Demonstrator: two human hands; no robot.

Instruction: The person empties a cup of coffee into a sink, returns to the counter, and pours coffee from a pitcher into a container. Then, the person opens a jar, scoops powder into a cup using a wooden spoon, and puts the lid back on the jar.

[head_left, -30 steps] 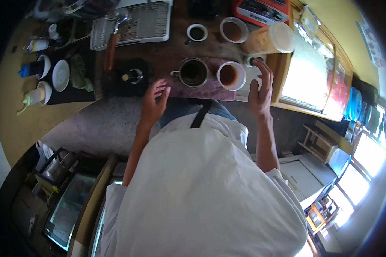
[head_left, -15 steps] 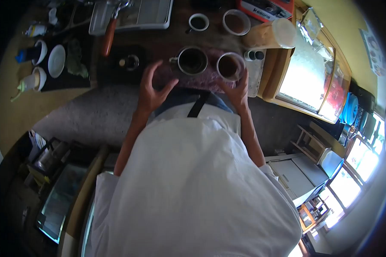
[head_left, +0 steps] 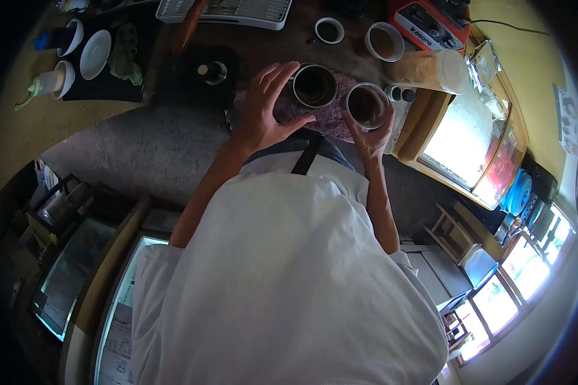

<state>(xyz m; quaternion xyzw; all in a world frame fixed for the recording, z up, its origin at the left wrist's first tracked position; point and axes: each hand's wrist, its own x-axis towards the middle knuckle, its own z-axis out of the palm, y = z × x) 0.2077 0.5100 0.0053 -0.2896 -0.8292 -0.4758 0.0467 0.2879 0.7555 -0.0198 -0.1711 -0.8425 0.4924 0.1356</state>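
My right hand (head_left: 374, 136) is wrapped around the near side of a clear cup (head_left: 367, 106) of brown liquid. Just left of that cup stands a metal mug (head_left: 315, 86) with dark contents, on a purple cloth (head_left: 331, 120). My left hand (head_left: 268, 112) is open beside the mug, thumb and fingers spread apart. Its fingertips are at the mug's handle side; whether they touch it I cannot tell. Beyond these are a small white cup (head_left: 329, 31) of dark liquid and another clear cup (head_left: 384, 42) with brown contents.
A red scale-like device (head_left: 428, 24) marked "Keeone" and a lidded container (head_left: 428, 70) lie at the back right. Small bottles (head_left: 401, 95) stand beside the right cup. A glass-fronted wooden case (head_left: 459, 125) is at the right. White bowls and a plate (head_left: 95, 54) sit at the left.
The camera view has shifted, so the tabletop appears further right. My left hand has moved up closer to the metal mug. My right hand's fingers have closed further around the clear cup.
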